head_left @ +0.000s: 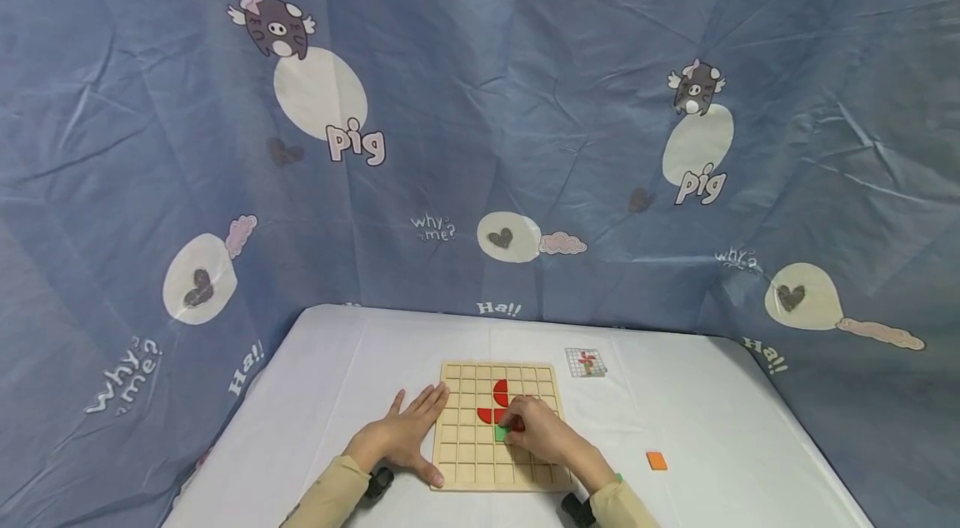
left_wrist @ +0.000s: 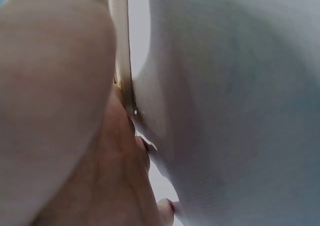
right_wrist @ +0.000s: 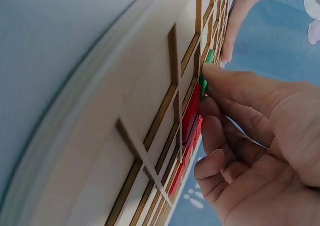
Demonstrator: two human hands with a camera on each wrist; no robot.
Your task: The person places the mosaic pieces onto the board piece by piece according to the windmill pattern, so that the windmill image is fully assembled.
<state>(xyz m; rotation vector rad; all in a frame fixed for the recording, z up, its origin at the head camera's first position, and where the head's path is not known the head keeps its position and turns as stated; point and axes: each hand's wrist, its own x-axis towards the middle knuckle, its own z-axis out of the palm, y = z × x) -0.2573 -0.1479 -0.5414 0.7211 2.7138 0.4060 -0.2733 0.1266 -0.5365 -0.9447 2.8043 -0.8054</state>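
A wooden grid board [head_left: 467,475] lies on the white table between the two hands. My left hand [head_left: 403,433] rests along its left edge with fingers and thumb spread. Over the middle of the grid, my right hand [head_left: 542,430] pinches a green square tile [head_left: 501,434] between thumb and fingertips. In the right wrist view the green tile [right_wrist: 204,80] sits right at the grid, beside a red piece [right_wrist: 190,116]. Rounded red pieces [head_left: 501,392] lie in cells above and left of the green tile; my fingers partly cover others.
A pattern card [head_left: 586,362] with a grid and a coloured figure lies beyond the board's right corner. To the right is an orange tile [head_left: 656,460]. A bit of green [head_left: 618,477] shows beside the right wrist. A blue printed cloth [head_left: 450,136] hangs behind the table.
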